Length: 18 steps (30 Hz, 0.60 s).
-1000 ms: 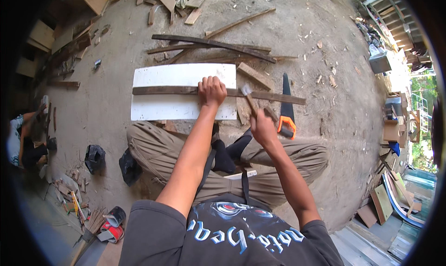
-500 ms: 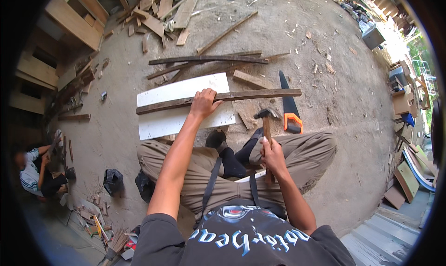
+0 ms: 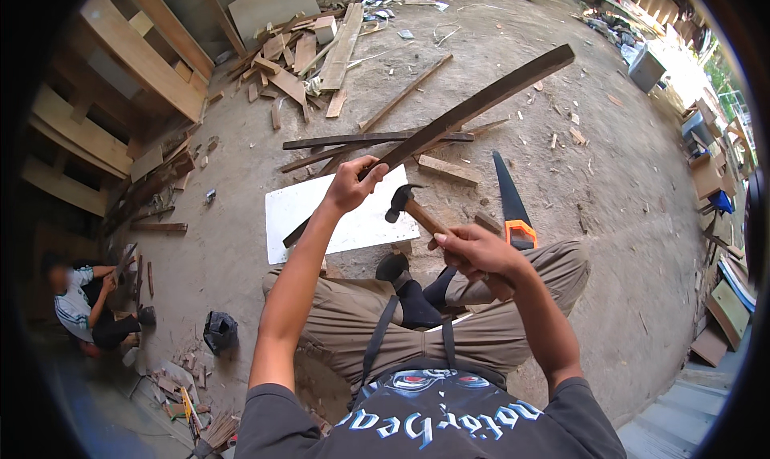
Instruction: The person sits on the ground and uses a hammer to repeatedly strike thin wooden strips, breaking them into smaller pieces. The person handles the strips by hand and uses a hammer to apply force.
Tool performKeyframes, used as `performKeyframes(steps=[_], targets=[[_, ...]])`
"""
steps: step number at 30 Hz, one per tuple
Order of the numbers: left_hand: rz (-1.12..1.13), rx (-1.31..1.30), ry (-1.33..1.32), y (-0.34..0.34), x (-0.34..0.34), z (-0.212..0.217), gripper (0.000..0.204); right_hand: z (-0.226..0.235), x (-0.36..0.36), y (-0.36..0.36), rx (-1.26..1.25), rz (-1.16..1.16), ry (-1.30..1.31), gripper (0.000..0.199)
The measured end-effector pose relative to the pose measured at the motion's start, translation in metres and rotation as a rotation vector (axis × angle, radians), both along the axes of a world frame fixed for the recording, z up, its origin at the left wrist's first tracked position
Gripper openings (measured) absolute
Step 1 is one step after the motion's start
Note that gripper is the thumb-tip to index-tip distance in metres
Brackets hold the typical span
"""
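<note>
My left hand (image 3: pixel 355 185) is closed around a long dark wooden strip (image 3: pixel 473 106). The strip slants, its far end raised to the upper right and its near end over a white board (image 3: pixel 301 210) on the ground. In my right hand (image 3: pixel 481 258) is a claw hammer (image 3: pixel 429 218), gripped by its wooden handle. Its dark head points up and left, over the board's right side and apart from the strip. A handsaw (image 3: pixel 508 190) with an orange and black handle lies to the right of the board.
Beyond the board lie dark strips (image 3: pixel 321 141) and a short wood block (image 3: pixel 447 170). Scrap wood (image 3: pixel 293 74) is heaped at the far left, near wooden cabinets (image 3: pixel 144 50). Another person (image 3: pixel 92 303) sits at left by a black bag (image 3: pixel 220 332). Boards (image 3: pixel 726 311) lean at right.
My left hand has lifted the strip off the board and swung its right end up and away. My right hand has raised the hammer and turned its head to the left.
</note>
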State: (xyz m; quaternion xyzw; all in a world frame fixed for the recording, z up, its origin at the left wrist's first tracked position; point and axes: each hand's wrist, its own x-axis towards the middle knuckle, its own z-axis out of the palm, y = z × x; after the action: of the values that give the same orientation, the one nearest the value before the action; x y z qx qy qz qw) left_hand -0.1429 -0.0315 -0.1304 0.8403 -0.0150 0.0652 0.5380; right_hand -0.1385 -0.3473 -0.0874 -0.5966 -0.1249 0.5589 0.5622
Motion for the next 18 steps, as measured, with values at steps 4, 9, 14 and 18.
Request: performKeyframes(steps=[4,9,14,18], targets=[[0.018,-0.036,-0.002,-0.005,-0.017,-0.003,0.044,0.019,0.010,0.000,-0.024,0.088,-0.028,0.040],[0.024,0.022,-0.069,-0.014,-0.025,-0.001,0.038,0.029,0.008,-0.001,-0.042,0.140,-0.073,0.037],[0.025,0.075,-0.071,-0.014,-0.028,-0.001,0.038,0.037,0.008,-0.004,-0.074,0.142,-0.061,0.037],[0.033,0.074,-0.079,-0.016,-0.032,-0.001,0.038,0.042,0.005,-0.007,-0.087,0.125,-0.048,0.036]])
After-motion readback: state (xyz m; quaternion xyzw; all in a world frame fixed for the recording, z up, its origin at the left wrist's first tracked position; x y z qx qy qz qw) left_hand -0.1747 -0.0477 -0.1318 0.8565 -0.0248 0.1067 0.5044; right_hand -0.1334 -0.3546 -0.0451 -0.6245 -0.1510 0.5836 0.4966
